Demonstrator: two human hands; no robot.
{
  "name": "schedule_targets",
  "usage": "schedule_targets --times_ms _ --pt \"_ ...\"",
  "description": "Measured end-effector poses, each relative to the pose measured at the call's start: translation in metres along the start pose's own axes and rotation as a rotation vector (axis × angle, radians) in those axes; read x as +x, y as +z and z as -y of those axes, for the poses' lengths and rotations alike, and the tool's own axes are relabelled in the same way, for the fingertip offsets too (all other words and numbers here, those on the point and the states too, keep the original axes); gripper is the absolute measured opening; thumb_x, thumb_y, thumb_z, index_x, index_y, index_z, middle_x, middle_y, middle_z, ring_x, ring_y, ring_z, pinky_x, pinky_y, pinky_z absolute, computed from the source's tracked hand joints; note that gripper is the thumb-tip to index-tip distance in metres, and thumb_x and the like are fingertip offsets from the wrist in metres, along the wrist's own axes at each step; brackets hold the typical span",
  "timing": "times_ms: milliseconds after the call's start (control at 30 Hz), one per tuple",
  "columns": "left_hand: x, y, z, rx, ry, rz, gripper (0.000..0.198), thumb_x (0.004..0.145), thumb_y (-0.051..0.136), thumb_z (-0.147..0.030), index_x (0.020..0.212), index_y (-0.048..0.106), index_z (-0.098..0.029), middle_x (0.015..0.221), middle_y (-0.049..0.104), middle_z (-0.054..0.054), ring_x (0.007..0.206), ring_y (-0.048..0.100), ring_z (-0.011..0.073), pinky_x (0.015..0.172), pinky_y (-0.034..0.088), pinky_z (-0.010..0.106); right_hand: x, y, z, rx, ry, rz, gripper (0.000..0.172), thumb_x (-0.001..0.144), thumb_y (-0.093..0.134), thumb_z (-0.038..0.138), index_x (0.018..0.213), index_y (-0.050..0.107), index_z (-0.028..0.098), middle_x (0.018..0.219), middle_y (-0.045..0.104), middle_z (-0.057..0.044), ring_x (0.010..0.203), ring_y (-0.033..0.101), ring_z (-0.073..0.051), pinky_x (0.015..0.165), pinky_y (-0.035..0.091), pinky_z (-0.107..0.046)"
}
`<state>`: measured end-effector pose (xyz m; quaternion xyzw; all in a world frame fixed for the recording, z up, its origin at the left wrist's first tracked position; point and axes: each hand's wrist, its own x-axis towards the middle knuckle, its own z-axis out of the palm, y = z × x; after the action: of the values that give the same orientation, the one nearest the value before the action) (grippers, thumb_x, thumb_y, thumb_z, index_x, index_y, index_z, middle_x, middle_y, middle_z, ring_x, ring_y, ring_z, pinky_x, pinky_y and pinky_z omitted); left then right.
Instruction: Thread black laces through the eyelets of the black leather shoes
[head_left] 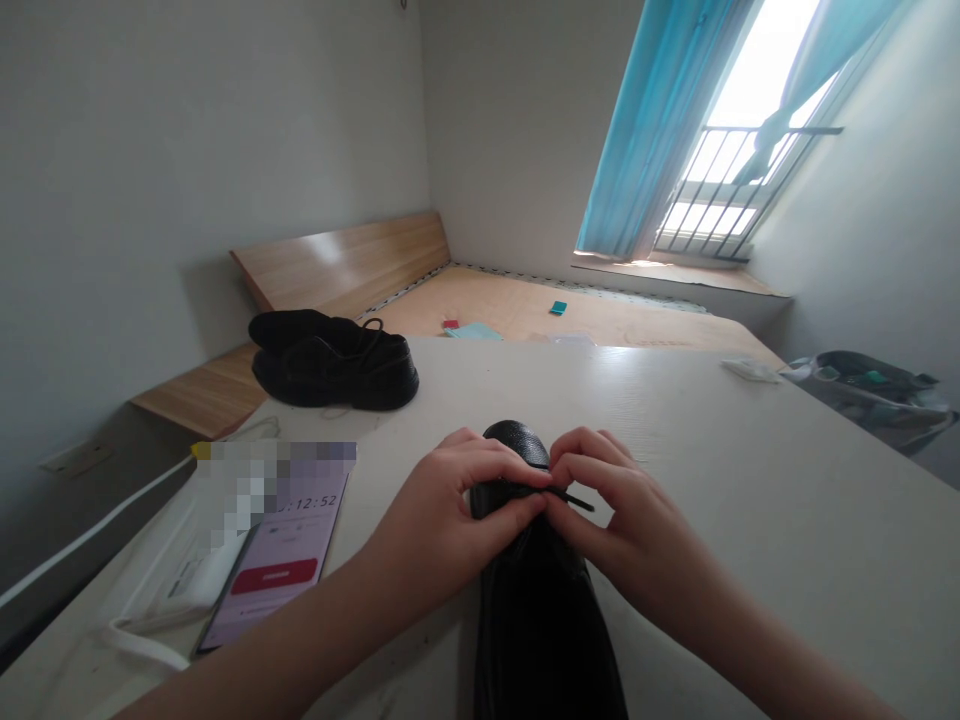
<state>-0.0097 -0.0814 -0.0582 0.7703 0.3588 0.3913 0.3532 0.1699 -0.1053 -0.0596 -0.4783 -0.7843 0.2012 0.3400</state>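
Observation:
A black leather shoe [536,620] lies on the white table [750,480] right in front of me, toe pointing away. My left hand [450,510] is closed over the lacing area and pinches the upper. My right hand [611,510] is closed too, pinching the black shoelace [577,500], whose tip sticks out to the right. The two hands touch above the shoe. A second black shoe [334,360] rests on its side at the table's far left.
A phone [281,560] with a timer screen lies at the left, beside a white charger and cable [150,620]. Behind the table is a bare wooden bed frame [525,305] with small items. A window with blue curtains [652,130] is at right; a bin [870,385] stands beneath.

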Motion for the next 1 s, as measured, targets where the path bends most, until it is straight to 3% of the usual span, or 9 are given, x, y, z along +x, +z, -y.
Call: schedule_targets --times_ms 133,333,467,567,733,1000 --pt "-0.001 -0.001 0.001 0.211 0.23 -0.07 0.013 0.082 0.066 -0.016 0.092 0.073 -0.021 0.085 0.074 0.001 0.082 0.06 0.0173 0.077 0.046 0.031 0.001 0.009 -0.003 0.128 0.038 -0.078 0.017 0.081 0.053 0.013 0.068 0.046 0.02 0.082 0.052 -0.002 0.082 0.05 -0.018 0.073 0.042 -0.033" --pt "-0.003 -0.004 0.004 0.424 0.455 -0.045 0.012 0.088 0.059 -0.016 0.094 0.068 -0.022 0.095 0.075 0.0 0.085 0.062 0.016 0.081 0.042 0.033 0.0 0.011 -0.008 0.445 0.204 -0.041 0.011 0.082 0.058 0.031 0.079 0.062 0.021 0.1 0.057 -0.005 0.099 0.055 -0.021 0.092 0.042 -0.036" --pt "-0.003 -0.003 0.004 0.417 0.43 -0.073 0.009 0.087 0.062 -0.016 0.094 0.066 -0.022 0.089 0.074 -0.001 0.084 0.062 0.0153 0.08 0.043 0.031 -0.004 0.008 -0.012 0.685 0.354 -0.025 0.023 0.079 0.063 0.045 0.081 0.068 0.023 0.113 0.056 -0.005 0.109 0.054 -0.023 0.096 0.042 -0.036" --pt "-0.004 -0.001 0.006 0.395 0.403 -0.097 0.006 0.085 0.065 -0.017 0.089 0.063 -0.021 0.087 0.073 -0.001 0.083 0.061 0.0156 0.079 0.045 0.03 -0.003 0.008 -0.013 0.677 0.399 -0.008 0.033 0.08 0.061 0.054 0.075 0.068 0.021 0.11 0.055 -0.006 0.104 0.054 -0.022 0.092 0.044 -0.034" --pt "-0.004 0.0 0.01 0.352 0.415 -0.094 0.013 0.084 0.065 -0.015 0.079 0.055 -0.02 0.09 0.071 0.002 0.085 0.06 0.0157 0.078 0.047 0.029 0.0 0.004 -0.01 0.71 0.379 0.027 0.026 0.077 0.067 0.046 0.073 0.065 0.021 0.105 0.053 -0.005 0.096 0.055 -0.02 0.082 0.047 -0.029" --pt "-0.003 -0.011 0.002 0.439 0.36 -0.035 0.014 0.084 0.063 -0.013 0.075 0.055 -0.019 0.1 0.062 0.003 0.096 0.052 0.0178 0.086 0.042 0.031 -0.003 0.002 -0.016 0.652 0.307 0.05 0.027 0.088 0.055 0.046 0.083 0.062 0.021 0.102 0.052 -0.005 0.099 0.052 -0.019 0.091 0.045 -0.03"
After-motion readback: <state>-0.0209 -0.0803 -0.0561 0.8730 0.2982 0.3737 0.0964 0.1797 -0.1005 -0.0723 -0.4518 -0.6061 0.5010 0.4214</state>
